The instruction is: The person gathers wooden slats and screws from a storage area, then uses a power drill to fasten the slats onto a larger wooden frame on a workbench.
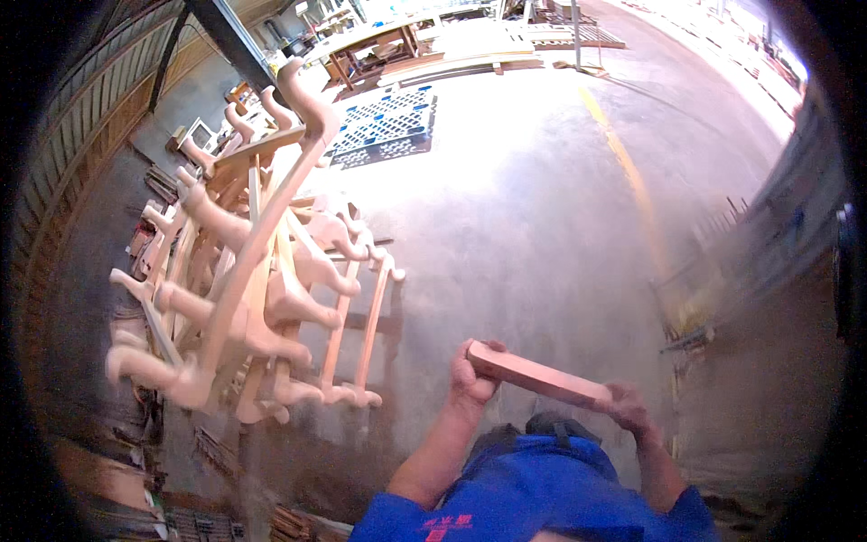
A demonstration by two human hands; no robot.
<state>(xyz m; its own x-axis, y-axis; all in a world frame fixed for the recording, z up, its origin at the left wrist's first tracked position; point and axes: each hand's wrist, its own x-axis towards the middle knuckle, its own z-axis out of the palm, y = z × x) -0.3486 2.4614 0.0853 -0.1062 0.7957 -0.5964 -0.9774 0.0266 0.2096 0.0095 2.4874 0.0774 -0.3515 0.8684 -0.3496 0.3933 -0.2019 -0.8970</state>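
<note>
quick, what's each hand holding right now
Left hand: closed, holding one end of a long, pinkish-tan, rectangular wooden block.
Right hand: closed, holding the block's other end.

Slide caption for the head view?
Left hand and right hand hold a wooden bar by its ends, near curved-legged wooden frames.

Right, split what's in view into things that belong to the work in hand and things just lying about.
In hand:
- wooden bar, gripped near its ends by the left hand and right hand

Apparently lying about:
- pile of curved-leg wooden frames, untouched, possibly related
- lattice pallet on the floor
- pale boards farther back
</note>
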